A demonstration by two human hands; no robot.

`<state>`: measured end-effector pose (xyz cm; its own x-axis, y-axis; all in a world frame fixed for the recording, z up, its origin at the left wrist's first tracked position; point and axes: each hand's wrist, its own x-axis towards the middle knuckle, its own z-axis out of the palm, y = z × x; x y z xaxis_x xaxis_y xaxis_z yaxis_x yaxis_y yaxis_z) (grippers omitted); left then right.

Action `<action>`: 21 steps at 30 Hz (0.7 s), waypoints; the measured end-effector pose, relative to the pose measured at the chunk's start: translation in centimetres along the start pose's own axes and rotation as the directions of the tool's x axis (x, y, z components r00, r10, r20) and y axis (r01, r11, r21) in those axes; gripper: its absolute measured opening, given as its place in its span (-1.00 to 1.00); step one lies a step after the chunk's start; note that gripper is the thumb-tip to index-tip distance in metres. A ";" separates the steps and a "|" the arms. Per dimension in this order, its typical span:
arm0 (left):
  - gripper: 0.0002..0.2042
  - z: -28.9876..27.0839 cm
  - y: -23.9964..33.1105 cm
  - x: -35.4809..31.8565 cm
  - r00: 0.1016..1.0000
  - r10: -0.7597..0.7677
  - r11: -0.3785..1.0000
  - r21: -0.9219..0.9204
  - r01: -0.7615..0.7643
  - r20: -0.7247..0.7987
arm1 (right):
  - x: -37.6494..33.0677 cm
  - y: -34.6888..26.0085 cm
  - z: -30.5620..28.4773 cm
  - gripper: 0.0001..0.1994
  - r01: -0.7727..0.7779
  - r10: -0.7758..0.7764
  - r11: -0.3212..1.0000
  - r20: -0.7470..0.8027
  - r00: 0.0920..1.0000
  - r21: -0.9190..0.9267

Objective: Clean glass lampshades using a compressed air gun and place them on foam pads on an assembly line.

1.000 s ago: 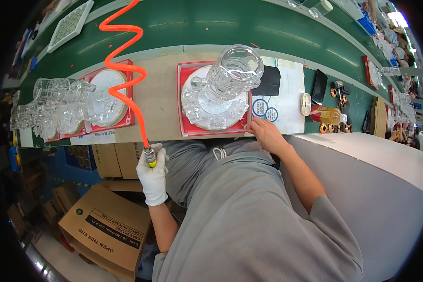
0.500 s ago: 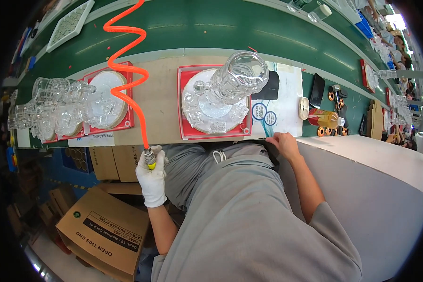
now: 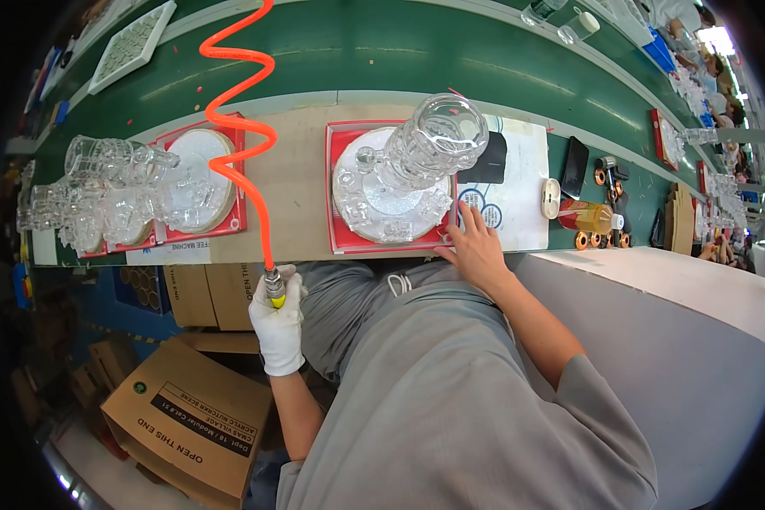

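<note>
My gloved left hand point(image 3: 278, 331) is closed around the metal and yellow end fitting point(image 3: 274, 286) of an orange coiled hose point(image 3: 266, 231), just off the table's front edge. My bare right hand point(image 3: 481, 255) lies with fingers spread at the front right corner of a red square tray point(image 3: 338, 231), thumb and fingers on either side of that corner; whether it presses on the tray I cannot tell. On the tray is a round white base point(image 3: 346, 183) ringed with small clear pieces. A tall clear figure point(image 3: 438, 144) stands on it, leaning away to the right in the fisheye picture.
More clear figures point(image 3: 115, 161) on red trays crowd the left. On the right are a black phone point(image 3: 575, 167), a bottle of amber liquid point(image 3: 582, 216), a small cream case point(image 3: 550, 198) and black-and-copper parts point(image 3: 609, 177). A cardboard box point(image 3: 187, 416) stands below left; a white-topped box point(image 3: 680, 289) borders my right.
My right hand has moved left to the tray's corner and spread its fingers; the thin teal strip it pinched is out of sight. My left hand still grips the hose end.
</note>
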<state>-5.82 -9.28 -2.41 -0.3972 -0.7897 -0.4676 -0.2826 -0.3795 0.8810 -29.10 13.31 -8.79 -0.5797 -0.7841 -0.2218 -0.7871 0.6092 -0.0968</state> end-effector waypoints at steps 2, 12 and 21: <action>-0.86 -0.1 -0.3 0.1 1.000 0.014 1.000 -0.010 -0.014 -0.012 | 0.6 -0.5 1.0 -0.57 -0.007 0.008 1.000 0.009 1.000 -0.027; -0.86 -0.3 -0.6 0.2 0.999 0.030 0.999 -0.027 -0.031 -0.023 | 1.3 -0.1 -0.6 -0.51 -0.189 0.131 0.962 0.272 0.953 0.196; -0.84 0.5 -0.5 0.3 0.999 0.039 0.998 -0.045 -0.039 -0.006 | 0.4 0.4 0.7 -0.60 -0.163 0.120 0.944 0.161 0.980 0.287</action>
<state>-6.30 -9.11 -3.01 -0.4026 -0.8067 -0.4326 -0.2275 -0.3695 0.9009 -29.54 13.31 -9.61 -0.6287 -0.6757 -0.3848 -0.5881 0.7370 -0.3333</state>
